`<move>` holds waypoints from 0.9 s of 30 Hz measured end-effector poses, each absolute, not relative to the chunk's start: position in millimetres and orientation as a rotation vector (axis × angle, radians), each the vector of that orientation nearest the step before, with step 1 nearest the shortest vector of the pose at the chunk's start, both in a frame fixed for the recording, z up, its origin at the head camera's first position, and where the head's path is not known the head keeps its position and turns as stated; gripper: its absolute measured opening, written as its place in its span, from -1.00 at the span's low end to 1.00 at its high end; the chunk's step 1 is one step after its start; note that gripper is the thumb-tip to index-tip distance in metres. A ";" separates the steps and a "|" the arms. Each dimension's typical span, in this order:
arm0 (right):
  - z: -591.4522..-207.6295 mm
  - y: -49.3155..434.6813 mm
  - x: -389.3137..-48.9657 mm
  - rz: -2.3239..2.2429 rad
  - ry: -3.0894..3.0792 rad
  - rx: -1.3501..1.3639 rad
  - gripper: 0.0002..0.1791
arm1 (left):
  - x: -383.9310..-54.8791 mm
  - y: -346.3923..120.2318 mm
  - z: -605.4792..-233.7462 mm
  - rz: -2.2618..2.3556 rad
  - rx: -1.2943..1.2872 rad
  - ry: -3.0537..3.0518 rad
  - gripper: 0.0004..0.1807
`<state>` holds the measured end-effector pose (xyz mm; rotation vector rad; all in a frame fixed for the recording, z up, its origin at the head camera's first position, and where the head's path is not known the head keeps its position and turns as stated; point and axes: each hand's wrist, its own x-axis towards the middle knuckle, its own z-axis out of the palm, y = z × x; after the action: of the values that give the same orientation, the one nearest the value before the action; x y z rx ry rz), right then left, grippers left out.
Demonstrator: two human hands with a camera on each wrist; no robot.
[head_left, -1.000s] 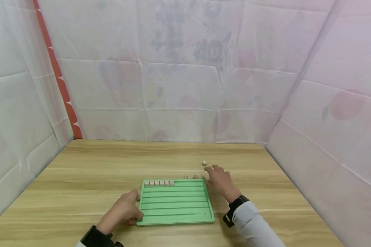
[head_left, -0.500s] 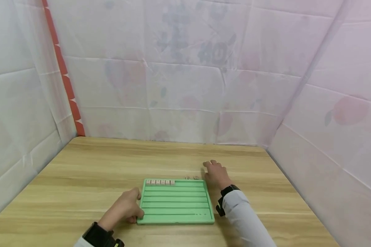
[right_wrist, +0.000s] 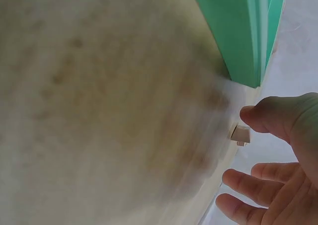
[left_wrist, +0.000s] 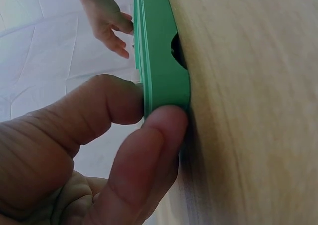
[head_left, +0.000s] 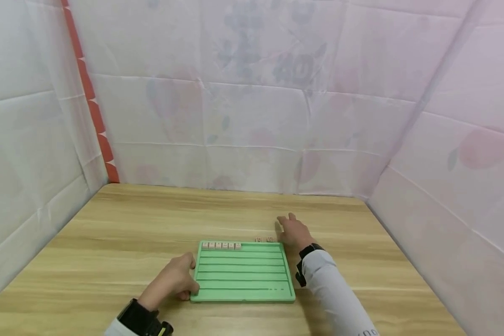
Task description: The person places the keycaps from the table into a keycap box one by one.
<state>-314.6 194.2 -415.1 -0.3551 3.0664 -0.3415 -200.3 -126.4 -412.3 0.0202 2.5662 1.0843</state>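
A green ridged tray (head_left: 243,268) lies on the table, with a short row of pale keycaps (head_left: 221,246) along its upper left slot. My left hand (head_left: 174,277) pinches the tray's near left corner; the left wrist view shows thumb and fingertips (left_wrist: 136,158) against the green edge (left_wrist: 164,66). Beyond the tray's far right corner is my right hand (head_left: 296,232), its fingers spread and apart. In the right wrist view a single keycap (right_wrist: 241,134) stands on the table between the thumb and fingers, touched by neither. From the head view that keycap is hidden behind the right hand.
Two more keycaps (head_left: 264,239) lie just behind the tray's far edge, left of the right hand. White printed sheeting (head_left: 252,116) encloses the wooden table (head_left: 130,224) at the back and sides.
My right hand has reached farther away, past the tray's far right corner, to the lone keycap, now covered in the head view. The left hand stays on the tray. The head view has shifted slightly.
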 end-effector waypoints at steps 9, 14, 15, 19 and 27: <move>-411.7 193.5 -330.1 -0.324 3.102 -0.405 -0.48 | -201.5 -127.1 -408.5 1.114 0.078 2.591 -0.49; -414.3 192.7 -336.3 -0.279 3.102 -0.410 -0.51 | -200.3 -127.3 -407.9 1.120 0.076 2.585 -0.49; -415.0 193.2 -337.1 -0.268 3.098 -0.402 -0.53 | -199.6 -127.0 -408.0 1.124 0.079 2.583 -0.50; -417.3 196.1 -337.2 -0.208 3.093 -0.385 -0.57 | -196.1 -124.6 -409.6 1.149 0.086 2.570 -0.51; -414.6 197.7 -332.1 -0.209 3.105 -0.434 -0.77 | -193.8 -124.4 -409.0 1.140 0.081 2.578 -0.51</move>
<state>-332.1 197.7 -414.6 -0.4339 3.1049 -0.2088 -193.8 -124.4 -409.0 0.0807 2.5777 1.1404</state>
